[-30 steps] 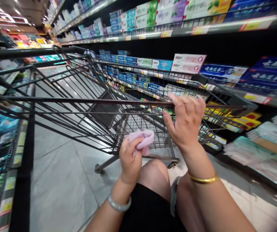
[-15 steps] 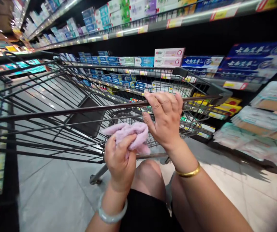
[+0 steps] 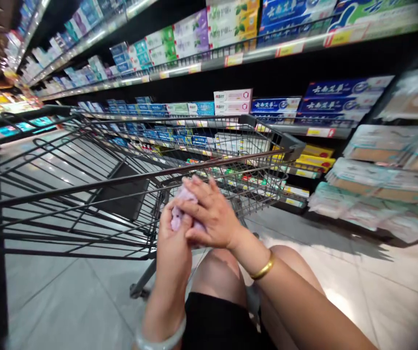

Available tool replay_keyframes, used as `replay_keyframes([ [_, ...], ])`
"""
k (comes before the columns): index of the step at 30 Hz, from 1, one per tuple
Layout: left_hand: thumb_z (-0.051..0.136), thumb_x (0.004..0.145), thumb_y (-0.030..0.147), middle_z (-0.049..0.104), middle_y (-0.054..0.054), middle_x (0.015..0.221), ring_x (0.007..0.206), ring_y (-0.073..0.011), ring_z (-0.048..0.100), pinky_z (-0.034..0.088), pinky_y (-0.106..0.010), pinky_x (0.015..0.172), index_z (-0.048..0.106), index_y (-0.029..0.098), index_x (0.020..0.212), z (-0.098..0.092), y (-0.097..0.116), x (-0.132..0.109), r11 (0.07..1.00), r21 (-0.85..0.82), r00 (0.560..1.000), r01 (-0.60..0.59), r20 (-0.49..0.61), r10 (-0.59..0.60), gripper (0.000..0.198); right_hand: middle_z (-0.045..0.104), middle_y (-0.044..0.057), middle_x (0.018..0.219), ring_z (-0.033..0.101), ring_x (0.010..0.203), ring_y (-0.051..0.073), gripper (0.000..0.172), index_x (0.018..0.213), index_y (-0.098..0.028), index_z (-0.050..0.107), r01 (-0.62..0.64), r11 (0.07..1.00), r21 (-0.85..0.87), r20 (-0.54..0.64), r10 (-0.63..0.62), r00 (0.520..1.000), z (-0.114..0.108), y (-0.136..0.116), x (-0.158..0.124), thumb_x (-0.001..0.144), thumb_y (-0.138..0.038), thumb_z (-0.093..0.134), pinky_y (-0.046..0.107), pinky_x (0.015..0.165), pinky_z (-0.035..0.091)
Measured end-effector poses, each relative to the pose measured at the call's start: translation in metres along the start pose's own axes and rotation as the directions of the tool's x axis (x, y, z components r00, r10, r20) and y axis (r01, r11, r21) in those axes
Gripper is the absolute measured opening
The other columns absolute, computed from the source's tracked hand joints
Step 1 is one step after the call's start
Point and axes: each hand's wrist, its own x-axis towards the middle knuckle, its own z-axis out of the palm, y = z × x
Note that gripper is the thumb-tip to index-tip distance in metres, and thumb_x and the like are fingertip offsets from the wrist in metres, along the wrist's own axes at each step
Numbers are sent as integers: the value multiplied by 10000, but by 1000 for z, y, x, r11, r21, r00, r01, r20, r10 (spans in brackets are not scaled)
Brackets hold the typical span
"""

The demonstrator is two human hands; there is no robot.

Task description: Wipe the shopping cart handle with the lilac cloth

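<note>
A crumpled lilac cloth point(image 3: 176, 218) is bunched between my two hands, just on my side of the shopping cart point(image 3: 121, 181). My left hand point(image 3: 174, 253) is closed round it from below, thumb uppermost. Over the top lies my right hand point(image 3: 214, 214), its fingers curled onto the cloth and overlapping the left fingers, so much of the cloth is hidden. The cart's dark top rail point(image 3: 150, 174) runs just behind the hands, and neither hand grips it.
Shelves with boxed toothpaste point(image 3: 274, 108) line the far side of the cart. At the right hang several clear plastic packs point(image 3: 380, 170). Below the hands are my bent knees point(image 3: 218, 274) and the grey tiled floor point(image 3: 66, 291). A cart wheel point(image 3: 137, 290) stands at lower left.
My right hand has left the cart rail and come down left onto the cloth. The cloth is now bunched smaller between both hands. The view has shifted slightly, with the cart lower in it.
</note>
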Motion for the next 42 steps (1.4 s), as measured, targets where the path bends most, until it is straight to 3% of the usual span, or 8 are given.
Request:
replay_keyframes([
  [6,446,955,681,599,-116,1476,1286,-302,626,566,-447,998,565,267,1452,-7,42,-11,933,-228,948,278,224,-228,658,329,168,1655,338,1541,318,661,1468,-287,507,-42,993,114,-71,50,996,13,-14,-15,894,-553,697,551,1191,404],
  [11,680,911,492,756,-58,1138,1026,-240,698,541,-375,921,723,264,1237,-15,62,-16,816,515,964,-262,105,244,399,551,91,1473,552,1335,241,520,1381,-334,564,-138,986,92,-238,157,959,-16,0,-9,897,-157,633,465,1059,513],
  [14,537,1011,357,747,-50,992,976,-212,672,491,-364,937,758,218,1011,2,87,3,350,695,693,-628,295,658,261,516,79,1522,518,1345,270,474,1321,-334,622,-185,982,-47,-299,163,940,-27,7,-8,881,-164,667,483,1067,487],
  [17,485,1033,367,734,-94,1093,1085,-243,646,434,-402,1021,736,187,1112,31,103,37,67,683,529,-727,495,689,319,581,95,1436,539,1235,271,318,1189,-285,698,-160,978,-136,-218,129,968,-17,10,-13,879,-212,698,455,985,515],
  [25,266,1056,564,724,-119,786,771,-285,661,295,-423,733,697,185,774,64,83,75,-367,788,671,-494,614,416,639,550,94,1410,505,1265,273,365,1211,-295,695,-164,978,-126,-197,137,971,-19,22,-23,860,-193,685,459,1006,502],
  [32,272,1055,570,711,-90,765,730,-261,631,220,-411,699,667,206,746,58,79,77,-384,789,628,-480,614,478,620,596,120,1326,532,1162,281,326,1158,-244,716,-229,968,-105,-45,226,973,-25,24,-22,833,-229,720,453,977,529],
  [38,304,1051,568,711,-82,770,723,-244,608,224,-412,710,666,208,749,55,78,78,-376,790,613,-485,614,498,593,549,101,1386,517,1272,276,343,1183,-279,709,-251,963,-94,-326,209,922,-30,35,-23,848,-204,703,466,1055,486],
  [42,306,1048,573,709,-100,771,724,-247,601,217,-414,707,668,202,746,56,77,77,-349,796,625,-495,605,493,600,611,98,1326,549,1171,269,250,1128,-267,725,-242,959,-147,-231,205,951,-16,17,-21,882,-251,683,452,965,507],
])
